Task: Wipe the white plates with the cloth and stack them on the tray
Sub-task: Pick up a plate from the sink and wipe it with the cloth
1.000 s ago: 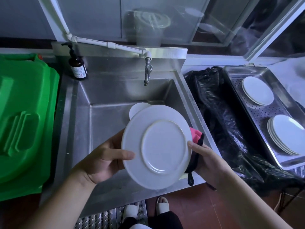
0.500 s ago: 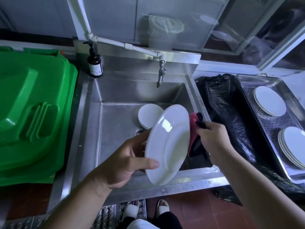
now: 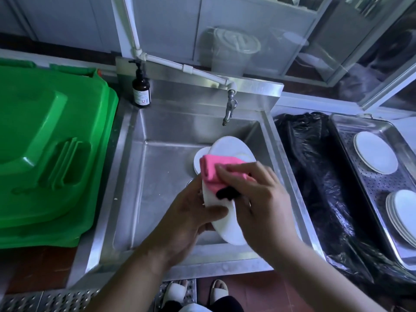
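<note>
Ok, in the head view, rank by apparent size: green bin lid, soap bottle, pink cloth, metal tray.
1. Green bin lid
2. Metal tray, partly cut off by the frame
3. Pink cloth, partly under the right hand
4. Soap bottle

Two hands: left hand, right hand. One pink cloth. One held plate. Two plate stacks on tray: far stack, near stack. One soap bottle.
</note>
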`<state>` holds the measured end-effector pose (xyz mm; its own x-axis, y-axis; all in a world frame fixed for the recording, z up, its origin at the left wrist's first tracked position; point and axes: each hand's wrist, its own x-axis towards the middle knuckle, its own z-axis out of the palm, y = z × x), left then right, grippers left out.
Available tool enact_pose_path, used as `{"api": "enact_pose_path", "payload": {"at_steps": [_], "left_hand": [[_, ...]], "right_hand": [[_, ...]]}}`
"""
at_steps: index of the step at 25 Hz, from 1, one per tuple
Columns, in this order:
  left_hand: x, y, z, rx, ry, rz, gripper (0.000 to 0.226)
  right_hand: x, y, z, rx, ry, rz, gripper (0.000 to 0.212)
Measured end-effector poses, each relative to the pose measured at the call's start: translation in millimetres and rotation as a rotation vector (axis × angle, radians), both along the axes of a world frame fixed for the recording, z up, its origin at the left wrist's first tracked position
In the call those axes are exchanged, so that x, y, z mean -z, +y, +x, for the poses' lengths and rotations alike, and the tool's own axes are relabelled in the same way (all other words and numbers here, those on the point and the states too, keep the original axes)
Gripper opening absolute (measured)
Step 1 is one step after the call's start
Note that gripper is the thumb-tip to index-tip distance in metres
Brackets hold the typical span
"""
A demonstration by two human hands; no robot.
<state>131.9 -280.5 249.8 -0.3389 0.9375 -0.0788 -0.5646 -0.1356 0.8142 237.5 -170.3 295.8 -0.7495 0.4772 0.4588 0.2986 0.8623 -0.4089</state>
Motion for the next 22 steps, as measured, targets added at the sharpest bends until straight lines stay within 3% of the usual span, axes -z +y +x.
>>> {"api": "enact_pose_path", "payload": {"at_steps": [3,7,11,14,16,18,19,20,22], "left_hand": [[-0.9,-3.0,-2.6,0.028,-0.099,0.102,0.059],[-5.4,-4.8,-2.9,0.081,-0.395,0.276,0.059],[-2.3,-3.8,-1.1,-0.124,-0.260,0.097,0.052],[-7.8,-9.8,-8.1,-0.151,-0.205,0.027,0.052],[-11.8,-14.6,-15.8,-0.146,-0.183,0.036,0.055],[-17.5,-18.7,-22.4,-0.132,-0.136,0.063,0.060],[-21.7,-20.7,-24.0,-0.124,-0.102,0.073,0.062],[-27.2,-21.7,-24.0,-0.114,-0.064,0.078,0.064],[-39.9,-21.6,-18.4,-0.089,0.011,0.077,0.064]], "right_hand": [[9.3,-16.3,15.6,-0.094,-0.001,0.030,0.043],[13.2,-18.9,31.7,-0.201,-0.025,0.076,0.039],[12.9,-19.7,54.9,-0.269,-0.065,0.136,0.037],[13.8,-3.5,79.2,-0.268,-0.119,0.139,0.037],[12.7,9.9,90.9,-0.144,-0.116,-0.126,0.048],[5.1,25.3,93.0,0.128,0.007,-0.612,0.064],[-1.4,33.1,90.8,0.248,0.115,-0.771,0.062],[-8.6,41.1,85.8,0.319,0.235,-0.835,0.052],[-31.9,44.7,61.5,0.320,0.388,-0.775,0.040]]}}
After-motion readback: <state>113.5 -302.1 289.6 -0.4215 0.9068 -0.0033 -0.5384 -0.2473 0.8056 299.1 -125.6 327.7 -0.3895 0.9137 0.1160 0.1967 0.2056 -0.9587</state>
